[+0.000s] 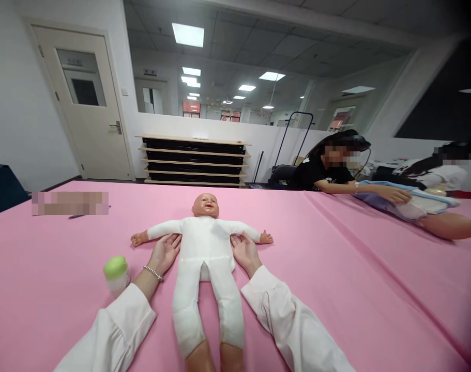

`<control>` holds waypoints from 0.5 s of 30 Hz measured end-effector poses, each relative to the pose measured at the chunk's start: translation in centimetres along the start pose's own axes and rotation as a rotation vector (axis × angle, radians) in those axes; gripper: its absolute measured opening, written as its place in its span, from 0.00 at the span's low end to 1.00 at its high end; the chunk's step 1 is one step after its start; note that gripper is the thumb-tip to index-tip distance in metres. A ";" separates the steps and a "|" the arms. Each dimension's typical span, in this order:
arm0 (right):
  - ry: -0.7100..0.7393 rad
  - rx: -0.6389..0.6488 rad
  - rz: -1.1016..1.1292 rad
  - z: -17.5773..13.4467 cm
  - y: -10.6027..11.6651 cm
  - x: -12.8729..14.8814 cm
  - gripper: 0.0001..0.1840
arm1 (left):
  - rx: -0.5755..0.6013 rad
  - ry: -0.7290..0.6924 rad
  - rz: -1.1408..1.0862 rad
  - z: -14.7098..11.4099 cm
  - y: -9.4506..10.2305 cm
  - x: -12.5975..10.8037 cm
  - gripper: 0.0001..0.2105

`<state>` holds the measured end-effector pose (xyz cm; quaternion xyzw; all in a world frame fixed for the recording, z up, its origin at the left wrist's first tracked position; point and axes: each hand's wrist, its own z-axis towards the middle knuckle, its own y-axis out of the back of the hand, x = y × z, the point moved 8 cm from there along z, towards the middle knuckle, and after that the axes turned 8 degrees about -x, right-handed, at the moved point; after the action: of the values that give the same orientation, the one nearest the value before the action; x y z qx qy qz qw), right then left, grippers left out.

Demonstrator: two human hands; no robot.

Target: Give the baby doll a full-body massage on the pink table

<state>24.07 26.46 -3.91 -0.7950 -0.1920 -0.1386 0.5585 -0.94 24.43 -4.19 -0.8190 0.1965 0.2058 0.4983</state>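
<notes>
A baby doll (206, 240) with a white cloth body lies on its back on the pink-covered table (316, 299), its head away from me and its arms spread. My left hand (166, 252) rests palm up by the doll's side, under the arm on the left, fingers stretched out. On the other side my right hand (245, 253) lies in the same way, its fingertips at the doll's armpit. Both hands are open and touch the doll's sides without gripping it. A jar with a green lid (116, 274) stands left of my left forearm.
A blurred-out flat item (70, 203) and a dark pen-like thing (80, 214) lie at the far left. At right, a person in black (320, 168) handles another doll (448, 226) with a blue-edged cloth (425, 199). Stacked boards (194, 160) stand behind the table.
</notes>
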 end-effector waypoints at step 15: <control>-0.035 -0.026 0.042 -0.4 0.4 0.1 0.08 | -0.055 -0.029 0.020 0.4 0.6 0.4 0.09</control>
<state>24.31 26.00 -4.08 -0.8083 -0.1830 -0.1153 0.5475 -0.97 24.46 -5.02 -0.8274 0.1915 0.2281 0.4761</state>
